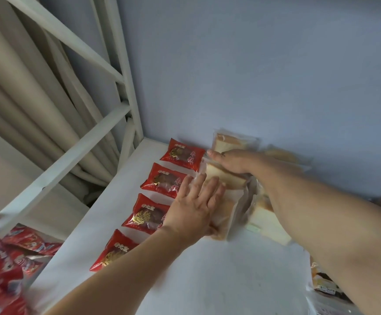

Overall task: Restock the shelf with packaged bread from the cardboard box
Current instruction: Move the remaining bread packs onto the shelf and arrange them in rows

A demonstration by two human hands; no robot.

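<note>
Clear packets of sliced bread lie in a column on the white shelf (pixel 207 280). My left hand (pixel 194 205) lies flat with straight fingers on the near bread packet (pixel 224 214). My right hand (pixel 232 163) rests on top of the middle bread packet (pixel 223 178); its fingers are hidden under the palm. Another bread packet (pixel 232 140) leans at the blue back wall, and one more (pixel 269 226) lies under my right forearm. The cardboard box is out of view.
Several red cake packets (pixel 181 154) lie in a column left of the bread. A white shelf frame (pixel 130 92) stands at the left. Red snack bags (pixel 7 258) fill the lower left corner. More packaged goods (pixel 323 285) sit at the lower right.
</note>
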